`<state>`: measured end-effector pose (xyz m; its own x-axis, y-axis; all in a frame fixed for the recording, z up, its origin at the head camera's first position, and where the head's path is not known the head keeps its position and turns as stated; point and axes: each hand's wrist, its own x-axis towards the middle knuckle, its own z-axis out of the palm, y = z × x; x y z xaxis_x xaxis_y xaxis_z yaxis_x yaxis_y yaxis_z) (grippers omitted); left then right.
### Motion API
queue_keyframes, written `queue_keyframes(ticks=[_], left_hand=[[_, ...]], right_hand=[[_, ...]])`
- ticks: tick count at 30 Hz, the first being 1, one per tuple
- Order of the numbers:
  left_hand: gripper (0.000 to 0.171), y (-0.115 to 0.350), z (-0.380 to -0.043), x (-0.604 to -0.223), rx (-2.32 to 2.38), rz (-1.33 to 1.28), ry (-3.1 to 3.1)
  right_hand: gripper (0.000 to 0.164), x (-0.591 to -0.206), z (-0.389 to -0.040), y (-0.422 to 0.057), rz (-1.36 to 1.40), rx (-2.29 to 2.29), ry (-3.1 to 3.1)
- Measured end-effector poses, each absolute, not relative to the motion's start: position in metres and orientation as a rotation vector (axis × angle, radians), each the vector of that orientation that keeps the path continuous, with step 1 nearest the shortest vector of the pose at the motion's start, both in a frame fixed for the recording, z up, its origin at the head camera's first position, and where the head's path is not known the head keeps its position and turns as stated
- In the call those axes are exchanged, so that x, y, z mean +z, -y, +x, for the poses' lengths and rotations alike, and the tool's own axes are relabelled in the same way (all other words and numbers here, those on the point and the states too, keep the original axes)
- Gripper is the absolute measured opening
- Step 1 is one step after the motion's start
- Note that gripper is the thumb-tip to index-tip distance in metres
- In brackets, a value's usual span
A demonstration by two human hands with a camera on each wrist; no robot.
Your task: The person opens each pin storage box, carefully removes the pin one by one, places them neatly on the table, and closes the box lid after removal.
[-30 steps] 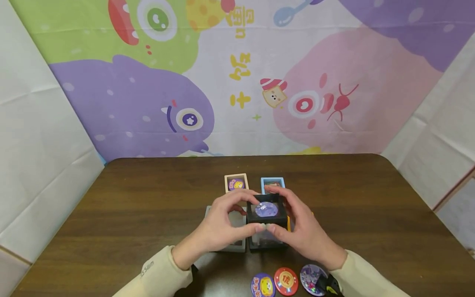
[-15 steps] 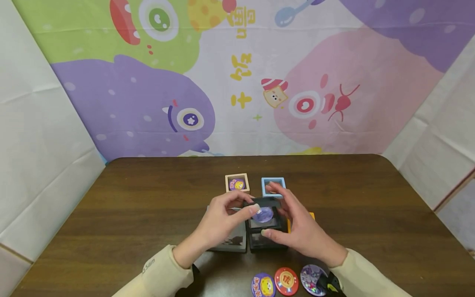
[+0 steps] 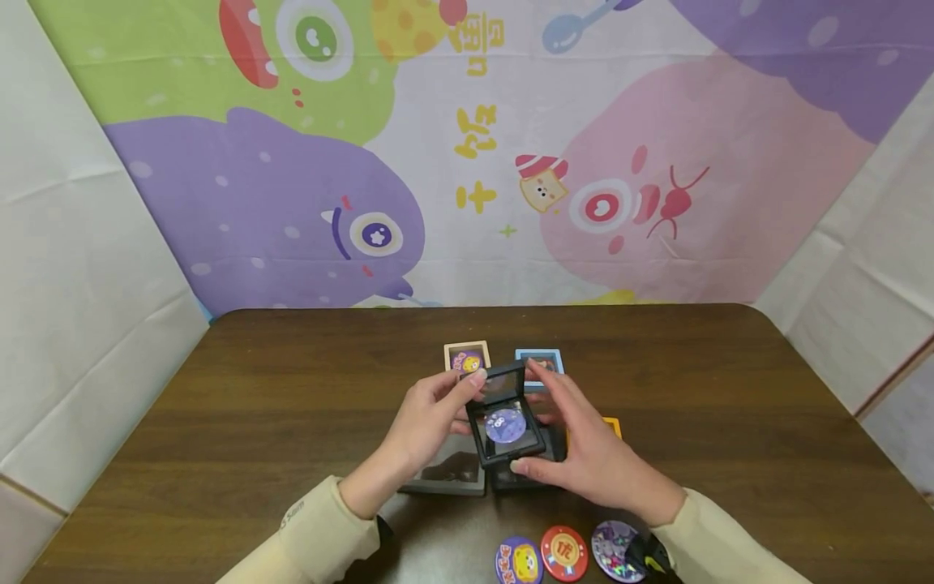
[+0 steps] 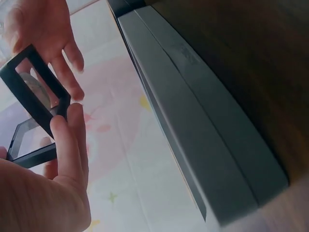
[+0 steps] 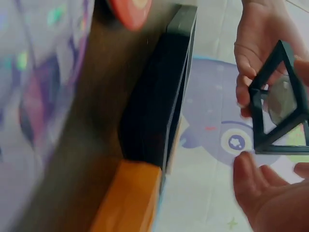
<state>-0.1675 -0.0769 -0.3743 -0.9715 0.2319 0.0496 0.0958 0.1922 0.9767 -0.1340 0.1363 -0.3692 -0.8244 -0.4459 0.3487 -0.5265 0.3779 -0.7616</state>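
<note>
My left hand (image 3: 423, 422) pinches a small black hinged display case (image 3: 514, 455) at its left side. Its windowed lid (image 3: 502, 384) stands up at the back, and a round purple badge (image 3: 505, 425) shows in the lower half. The case is raised and tilted over a larger black box (image 3: 558, 456). My right hand (image 3: 598, 458) is spread at the case's right, thumb near the front edge; whether it touches is unclear. In the left wrist view, fingers of my left hand (image 4: 70, 150) support the case from below, with my right hand (image 4: 43, 29) beyond.
A grey box (image 3: 441, 485) stands left of the black one, a yellow-orange box (image 3: 611, 424) right. Behind are a beige frame (image 3: 447, 357) and a blue frame (image 3: 560, 365). Three badges lie in front: purple-yellow (image 3: 520, 560), red (image 3: 565, 553) and glittery (image 3: 614, 550).
The case's lid has swung up. My left hand has carried the case left and turned it, while the right hand has loosened from its front edge and remains at the right.
</note>
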Motion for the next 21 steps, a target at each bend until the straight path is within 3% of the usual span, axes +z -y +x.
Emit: queue_keyframes(ticks=[5, 12, 15, 21], left_hand=[[0.048, 0.078, -0.169, -0.377, 1.831, 0.301, -2.458], [0.051, 0.075, -0.167, -0.382, 1.771, 0.309, -2.513], [0.049, 0.074, -0.164, -0.382, 1.725, 0.341, -2.514], [0.044, 0.071, -0.159, -0.378, 1.634, 0.405, -2.513]], right_hand=[[0.073, -0.387, -0.146, -0.145, 0.842, 1.231, 2.508], [0.021, -0.385, -0.144, -0.143, 0.824, 1.054, 2.319], [0.013, -0.386, -0.142, -0.141, 0.927, 0.969, 2.306], [0.016, -0.388, -0.139, -0.138, 1.002, 0.792, 2.406]])
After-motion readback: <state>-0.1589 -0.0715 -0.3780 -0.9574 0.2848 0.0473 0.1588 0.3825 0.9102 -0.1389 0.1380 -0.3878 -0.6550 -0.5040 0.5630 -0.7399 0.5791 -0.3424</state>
